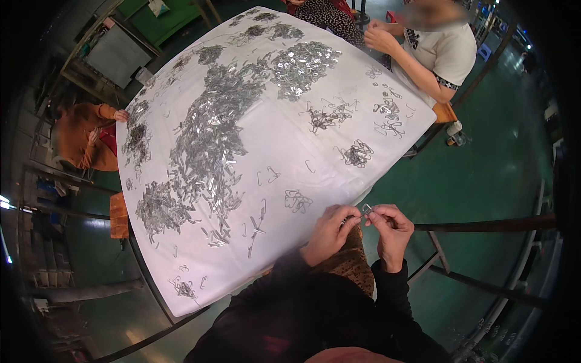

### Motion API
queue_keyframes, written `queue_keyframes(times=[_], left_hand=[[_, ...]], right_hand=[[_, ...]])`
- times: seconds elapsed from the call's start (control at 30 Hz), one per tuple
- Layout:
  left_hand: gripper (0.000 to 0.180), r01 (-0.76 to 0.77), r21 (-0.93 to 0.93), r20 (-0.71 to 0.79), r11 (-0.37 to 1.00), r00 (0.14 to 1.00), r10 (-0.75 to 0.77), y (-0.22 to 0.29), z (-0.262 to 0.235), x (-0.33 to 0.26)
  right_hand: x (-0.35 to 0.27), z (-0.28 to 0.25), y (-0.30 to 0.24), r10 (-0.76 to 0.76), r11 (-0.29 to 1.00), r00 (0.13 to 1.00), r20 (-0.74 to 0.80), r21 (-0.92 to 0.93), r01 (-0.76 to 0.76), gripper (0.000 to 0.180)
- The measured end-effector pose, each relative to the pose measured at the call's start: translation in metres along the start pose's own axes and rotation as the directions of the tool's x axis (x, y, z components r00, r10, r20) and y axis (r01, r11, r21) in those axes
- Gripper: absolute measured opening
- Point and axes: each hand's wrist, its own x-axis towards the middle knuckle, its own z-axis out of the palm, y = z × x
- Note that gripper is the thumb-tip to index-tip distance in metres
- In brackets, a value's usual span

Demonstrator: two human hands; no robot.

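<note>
My left hand (331,233) and right hand (392,230) meet in front of me, just off the near edge of the bench (284,233), which is spread with a smooth white sheet. The grip of each is pressed together, thumb against forefinger, pinching a small, silvery bent-wire metal piece (367,209) held in the air between my fingertips; whether it is one piece or two linked ones is too small to tell. My dark, long sleeves (393,284) reach up to the wrists, and below my hands lies a brown, dark-patterned cloth (351,260). On the sheet, nearest my left hand, sits a loose cluster of thin grey wire shapes (298,201), and beyond it a compact heap of dark grey wire loops (358,154). Farther out there is a spiky tangle of dark wire hooks (330,114), with a scatter of grey hooks (388,112) near the right edge. A long, broad heap of narrow silver-grey metal pieces (212,133) runs through the middle, and a brighter pile of shiny metal pieces (302,66) lies near its far end. A co-worker in a pale short-sleeved top (439,60) sits at the upper right, hands (381,37) brought together; another, in an orange-brown long-sleeved garment (91,136), rests a hand (121,115) at the left edge.
</note>
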Motion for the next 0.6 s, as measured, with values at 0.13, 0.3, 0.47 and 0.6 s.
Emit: queue_keyframes(times=[0.13,0.3,0.47,0.6], left_hand=[[0.019,-0.015,-0.117,0.082,0.993,0.996,0.025,-0.011,-0.004,0.010],[0.015,0.148,0.225,-0.236,0.963,0.967,-0.093,-0.070,-0.051,0.105],[0.022,0.175,0.688,-0.145,0.704,0.984,-0.103,-0.144,-0.067,0.188],[0.025,0.105,0.816,-0.069,0.569,0.994,-0.084,-0.161,-0.075,0.203]], right_hand=[[0.000,-0.004,0.000,-0.014,0.999,0.999,0.035,-0.045,0.016,0.011],[0.004,-0.006,-0.001,-0.022,0.997,0.993,0.114,-0.072,0.030,0.014],[0.002,-0.004,-0.004,0.001,0.999,0.974,0.227,-0.045,0.010,0.017],[-0.003,-0.004,-0.007,0.062,0.995,0.969,0.239,-0.085,-0.043,0.016]])
